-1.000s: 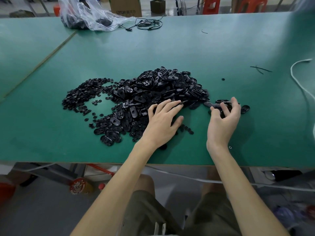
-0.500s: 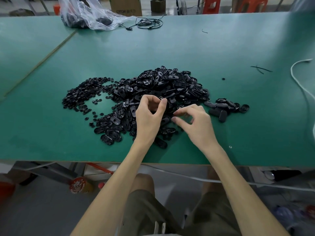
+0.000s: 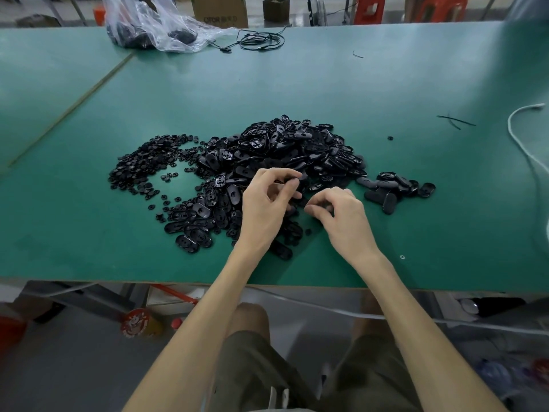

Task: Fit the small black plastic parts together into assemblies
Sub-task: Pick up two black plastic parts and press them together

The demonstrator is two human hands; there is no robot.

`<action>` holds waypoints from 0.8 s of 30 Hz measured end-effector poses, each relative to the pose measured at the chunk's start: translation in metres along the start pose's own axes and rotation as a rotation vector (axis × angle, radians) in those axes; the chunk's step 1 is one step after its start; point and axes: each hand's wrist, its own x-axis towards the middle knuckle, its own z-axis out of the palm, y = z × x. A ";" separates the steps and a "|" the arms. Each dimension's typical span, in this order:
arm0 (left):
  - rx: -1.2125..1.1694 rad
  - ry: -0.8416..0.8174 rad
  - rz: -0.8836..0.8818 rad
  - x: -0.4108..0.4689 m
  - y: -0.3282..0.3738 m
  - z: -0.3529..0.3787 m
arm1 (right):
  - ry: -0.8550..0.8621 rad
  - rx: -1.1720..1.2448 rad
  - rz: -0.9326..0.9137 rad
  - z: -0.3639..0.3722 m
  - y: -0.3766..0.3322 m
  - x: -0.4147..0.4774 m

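A big heap of black oval plastic shells (image 3: 285, 150) lies mid-table, with a spread of small round black pieces (image 3: 142, 165) to its left. A small group of oval parts (image 3: 395, 188) sits apart on the right. My left hand (image 3: 267, 206) hovers at the heap's near edge, thumb and fingers pinching a small black part (image 3: 289, 181). My right hand (image 3: 338, 215) is just to its right, fingertips curled and pinching another small black piece (image 3: 312, 207). Both pieces are mostly hidden by fingers.
The green table (image 3: 386, 84) has a seam on the left. A clear plastic bag (image 3: 154, 28) with dark parts and a coiled black cable (image 3: 261, 41) lie at the far edge. A white cord (image 3: 523, 144) curves along the right side.
My right hand left the small group on the right and came in beside my left hand. My left hand lifted off the heap and curled, now pinching a small part.
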 end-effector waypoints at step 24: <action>-0.049 -0.184 -0.010 -0.001 -0.003 0.004 | 0.153 0.770 0.133 -0.013 0.011 0.002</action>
